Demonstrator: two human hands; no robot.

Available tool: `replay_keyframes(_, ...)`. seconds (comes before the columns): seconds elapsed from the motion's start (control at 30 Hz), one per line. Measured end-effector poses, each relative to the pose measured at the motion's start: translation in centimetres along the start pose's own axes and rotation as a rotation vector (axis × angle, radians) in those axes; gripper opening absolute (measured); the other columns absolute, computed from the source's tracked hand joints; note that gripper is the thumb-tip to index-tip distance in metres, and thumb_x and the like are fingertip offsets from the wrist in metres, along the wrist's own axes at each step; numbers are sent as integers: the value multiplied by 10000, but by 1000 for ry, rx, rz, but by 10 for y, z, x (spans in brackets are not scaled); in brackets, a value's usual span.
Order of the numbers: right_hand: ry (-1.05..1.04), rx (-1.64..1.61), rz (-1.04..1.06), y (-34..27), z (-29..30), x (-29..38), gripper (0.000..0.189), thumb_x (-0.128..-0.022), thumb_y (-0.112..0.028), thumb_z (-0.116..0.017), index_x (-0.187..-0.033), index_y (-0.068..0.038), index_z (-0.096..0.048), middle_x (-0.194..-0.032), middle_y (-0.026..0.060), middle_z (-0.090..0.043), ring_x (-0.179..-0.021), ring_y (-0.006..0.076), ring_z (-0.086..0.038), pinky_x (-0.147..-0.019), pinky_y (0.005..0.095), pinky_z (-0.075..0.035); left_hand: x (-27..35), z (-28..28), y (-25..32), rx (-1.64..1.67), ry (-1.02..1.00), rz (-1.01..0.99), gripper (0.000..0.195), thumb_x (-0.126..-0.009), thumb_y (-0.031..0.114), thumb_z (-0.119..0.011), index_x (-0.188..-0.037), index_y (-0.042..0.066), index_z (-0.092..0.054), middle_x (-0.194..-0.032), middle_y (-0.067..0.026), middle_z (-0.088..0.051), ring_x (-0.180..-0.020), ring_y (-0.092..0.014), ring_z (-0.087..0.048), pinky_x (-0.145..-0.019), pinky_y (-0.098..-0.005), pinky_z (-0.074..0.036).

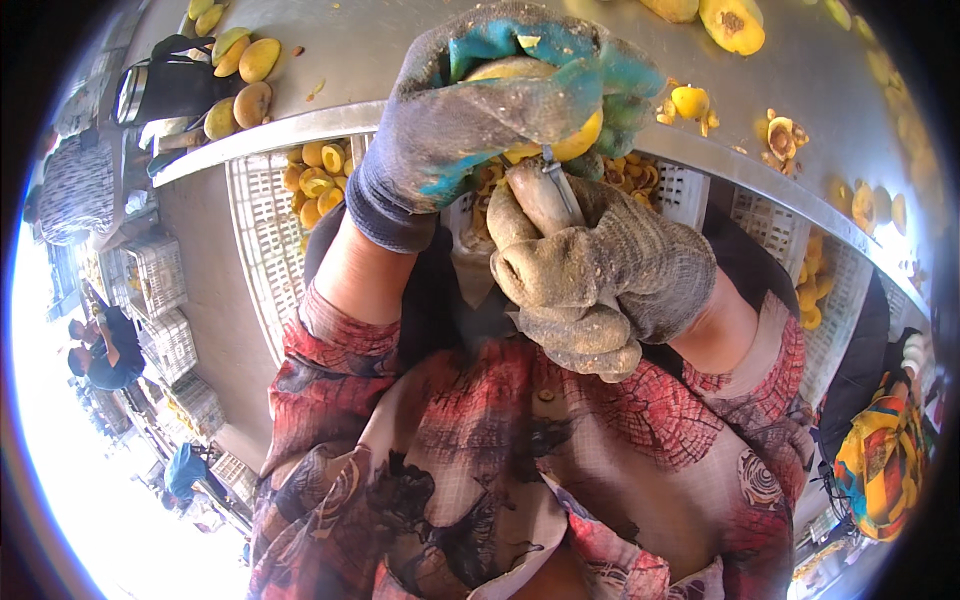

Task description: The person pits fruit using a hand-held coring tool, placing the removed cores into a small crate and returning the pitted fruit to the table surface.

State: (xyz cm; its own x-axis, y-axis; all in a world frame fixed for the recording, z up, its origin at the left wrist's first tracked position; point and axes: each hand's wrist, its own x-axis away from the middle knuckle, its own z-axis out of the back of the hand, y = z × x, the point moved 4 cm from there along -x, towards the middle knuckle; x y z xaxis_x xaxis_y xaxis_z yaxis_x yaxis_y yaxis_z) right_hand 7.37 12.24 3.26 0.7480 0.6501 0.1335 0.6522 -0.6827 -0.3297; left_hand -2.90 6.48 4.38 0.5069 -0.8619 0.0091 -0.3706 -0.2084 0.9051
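My left hand (495, 112), in a grey work glove with a teal coating, wraps around a yellow fruit (586, 139) that looks like a peach. Only parts of the fruit show between the fingers. Below it, my right hand (607, 262), in a soiled knit glove, grips the wooden handle (546, 196) of a small tool with a metal part at its tip. The tip meets the underside of the fruit; how deep it goes is hidden. Both hands are raised over the near edge of a metal table (360, 67).
Whole fruits (259, 60) and a black flask (161, 88) stand on the table's left. Cut fruit and scraps (784, 139) lie at right. Below the edge are white plastic crates (262, 225) with fruit halves (319, 184). A person in a colourful garment (881, 465) is at far right.
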Motion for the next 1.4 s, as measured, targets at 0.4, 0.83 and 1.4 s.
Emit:
replay_keyframes(0.4,456,730,-109,-4,6,-2,205,-804,-219,-579,-806,-32,-496,-483,59,-525,-354,136,-514,-297,235,-401,-6,17,4,-367,-211,-44,444,-680,135,-707,-1063,-10,-536,-1053,-145,-568,-961,-242,-560,-851,-350,-453)
replay_keyframes(0.83,231,312,6,-16,-15,12,240,-769,-201,-625,-854,-27,-483,-606,42,-525,-368,93,-494,-310,212,-392,-1,20,-10,125,61,-105,384,-782,197,-621,-1082,-16,-509,-1007,-130,-578,-936,-239,-571,-793,-345,-490)
replay_keyframes(1.4,583,2475,-347,14,67,22,373,-834,-137,-381,-1192,-33,-365,-942,204,-576,-787,315,-604,-612,428,-484,87,62,54,-1062,483,226,383,-782,205,-597,-1099,0,-526,-1086,-139,-549,-1001,-225,-532,-864,-297,-404)
